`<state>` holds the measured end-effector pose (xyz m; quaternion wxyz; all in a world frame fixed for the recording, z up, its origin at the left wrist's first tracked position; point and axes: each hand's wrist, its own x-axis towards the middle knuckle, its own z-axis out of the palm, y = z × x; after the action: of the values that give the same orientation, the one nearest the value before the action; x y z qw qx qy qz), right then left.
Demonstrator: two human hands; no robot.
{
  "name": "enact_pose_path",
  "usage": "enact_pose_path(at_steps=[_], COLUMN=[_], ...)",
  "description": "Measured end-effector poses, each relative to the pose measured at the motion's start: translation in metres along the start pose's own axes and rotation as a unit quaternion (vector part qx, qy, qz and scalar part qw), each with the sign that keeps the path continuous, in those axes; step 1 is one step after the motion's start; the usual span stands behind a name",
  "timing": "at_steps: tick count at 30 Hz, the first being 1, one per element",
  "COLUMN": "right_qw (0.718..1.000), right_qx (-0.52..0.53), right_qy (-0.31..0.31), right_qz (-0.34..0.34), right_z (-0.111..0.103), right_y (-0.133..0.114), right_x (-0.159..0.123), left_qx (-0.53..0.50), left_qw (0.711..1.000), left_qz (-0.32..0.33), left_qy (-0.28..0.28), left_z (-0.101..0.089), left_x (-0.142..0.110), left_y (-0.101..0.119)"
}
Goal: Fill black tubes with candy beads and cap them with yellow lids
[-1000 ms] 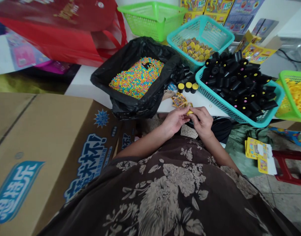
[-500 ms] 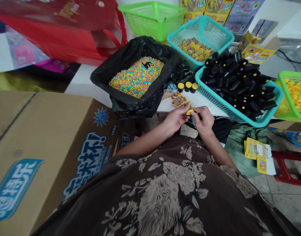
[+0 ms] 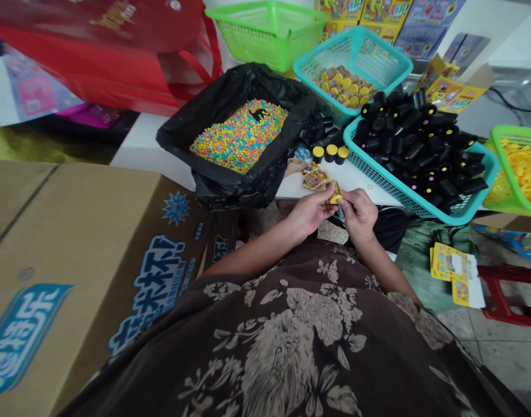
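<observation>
Both hands meet at the table's front edge around a small yellow printed piece (image 3: pixel 336 196), perhaps a labelled cup; its far side is hidden by fingers. My left hand (image 3: pixel 312 213) pinches it between thumb and fingers from the left. My right hand (image 3: pixel 358 213) grips it from the right with bent fingers. Just beyond lie printed yellow labels (image 3: pixel 314 175) in a loose pile. Three black cups with yellow tops (image 3: pixel 331 153) stand in a row behind the labels.
A black-bag-lined container (image 3: pixel 174 136) holds colourful beads (image 3: pixel 241 136). Behind is a teal basket (image 3: pixel 356 43) of yellow-capped cups; at right, a teal basket (image 3: pixel 393 185) of black cups. A green basket (image 3: pixel 515 188) holds yellow pieces. A large carton (image 3: pixel 87 220) stands left, a red stool (image 3: pixel 508 295) right.
The yellow piece is tilted a little more upright between my fingers, showing more of its printed side. Both hands stay in nearly the same place. The view has shifted slightly.
</observation>
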<state>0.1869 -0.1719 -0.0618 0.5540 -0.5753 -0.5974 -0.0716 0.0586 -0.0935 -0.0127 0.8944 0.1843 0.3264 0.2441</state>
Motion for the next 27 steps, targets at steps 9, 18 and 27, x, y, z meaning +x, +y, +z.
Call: enact_pose_path(at_steps=[9, 18, 27], right_qw=[1.0, 0.999, 0.996], right_qx=[-0.005, -0.035, -0.06], right_qy=[-0.027, 0.004, -0.006], right_qz=[0.007, -0.019, -0.059], right_z=[-0.002, -0.0017, -0.0008], right_y=[-0.004, 0.0014, -0.0007], right_x=[0.0002, -0.0024, -0.0016], left_qx=[0.017, 0.06, 0.049], left_qw=[1.0, 0.998, 0.999], left_qz=[0.008, -0.021, 0.011], left_qy=[-0.007, -0.021, -0.015], left_z=[-0.0015, -0.0025, -0.0006], left_x=[-0.0004, 0.0026, 0.0014], left_y=[0.0006, -0.0039, -0.0017])
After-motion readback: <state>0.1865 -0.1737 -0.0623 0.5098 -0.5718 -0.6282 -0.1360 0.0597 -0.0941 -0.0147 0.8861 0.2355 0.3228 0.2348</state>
